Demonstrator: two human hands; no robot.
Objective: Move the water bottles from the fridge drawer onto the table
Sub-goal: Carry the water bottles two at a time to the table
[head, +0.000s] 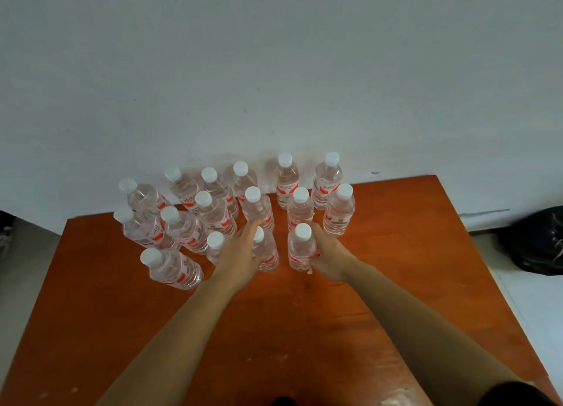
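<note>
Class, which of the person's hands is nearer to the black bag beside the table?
Right. The right hand grips a bottle to the left of the black bag; the left hand grips a second bottle, farther left still.

Surface: orange-brown wood, scuffed pale near the front edge.
On it: sixteen clear water bottles, white-capped, standing upright, clustered toward the far edge.
</note>
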